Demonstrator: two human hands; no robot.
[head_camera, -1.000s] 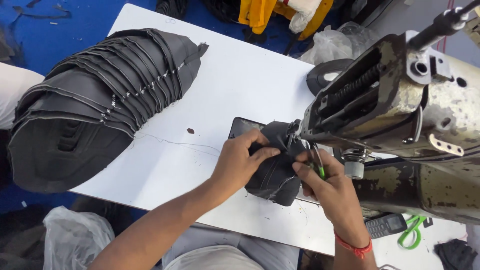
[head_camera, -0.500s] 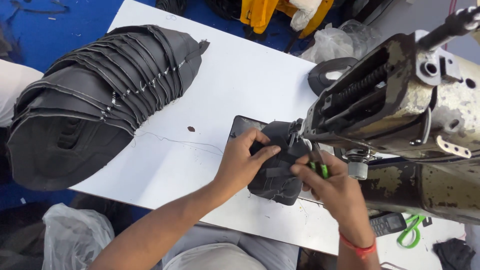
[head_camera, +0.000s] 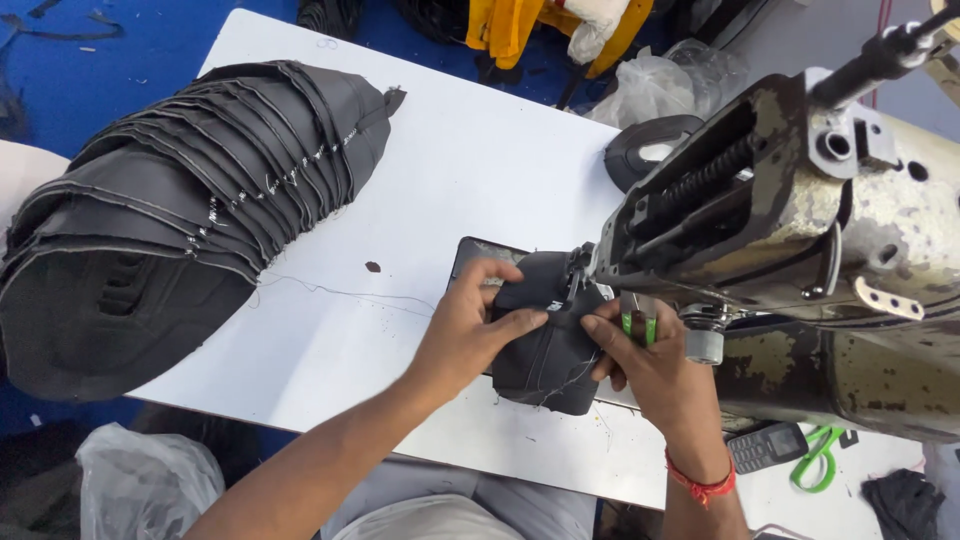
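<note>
White table (head_camera: 470, 170) under worn sewing machine (head_camera: 800, 230); left hand (head_camera: 470, 330), right hand (head_camera: 645, 365) pinch dark leather piece (head_camera: 550, 350) beside machine; stacked pieces (head_camera: 170, 220) far from machine.

a white table (head_camera: 470, 170) carries the things. on its left part lies a big stack of dark grey cut pieces (head_camera: 170, 215), fanned one over another, and the near end hangs a little over the table edge. a thin loose thread (head_camera: 340, 292) runs on the bare top from the stack toward the middle, and a small dark spot (head_camera: 372, 267) is just beside it. at the right stands a worn metal sewing machine (head_camera: 800, 240). a dark plate (head_camera: 472, 262) lies flat in front of the machine. a black round ring (head_camera: 650, 145) lies at the far side, behind the machine. near the right corner lie a small phone (head_camera: 765, 445) and green scissors (head_camera: 820, 452).
</note>
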